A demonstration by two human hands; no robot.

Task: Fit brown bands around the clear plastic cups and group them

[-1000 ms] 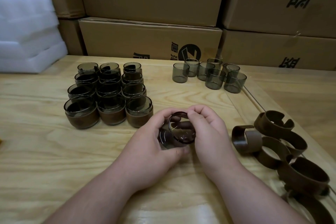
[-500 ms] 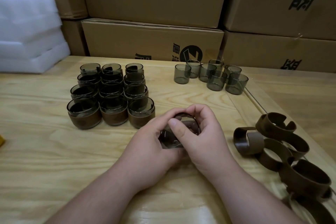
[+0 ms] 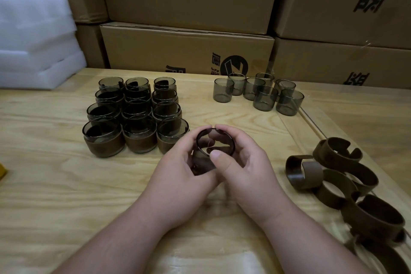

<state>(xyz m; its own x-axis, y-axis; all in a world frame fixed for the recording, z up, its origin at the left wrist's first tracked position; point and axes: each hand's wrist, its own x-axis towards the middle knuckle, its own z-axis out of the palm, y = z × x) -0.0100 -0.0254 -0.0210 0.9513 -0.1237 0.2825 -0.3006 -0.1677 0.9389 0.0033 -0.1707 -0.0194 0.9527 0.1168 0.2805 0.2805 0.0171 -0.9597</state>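
Both hands hold one clear smoky cup (image 3: pixel 214 143) with a brown band around it, tilted with its mouth toward me, just above the table's middle. My left hand (image 3: pixel 182 173) cups its left side and underside. My right hand (image 3: pixel 242 169) wraps its right side, thumb on the near rim. A block of several banded cups (image 3: pixel 133 115) stands to the left. Several bare clear cups (image 3: pixel 259 93) cluster at the back right. Loose brown bands (image 3: pixel 347 187) lie in a pile at the right.
The wooden table (image 3: pixel 55 184) runs to cardboard boxes (image 3: pixel 186 49) stacked along the back. White foam sheets (image 3: pixel 33 40) sit at the back left. A yellow object (image 3: pixel 2 171) peeks in at the left edge. A groove in the table runs beside the bands.
The cup has been turned between the hands so its mouth faces me more squarely. My right thumb has shifted from the far rim to the near rim.
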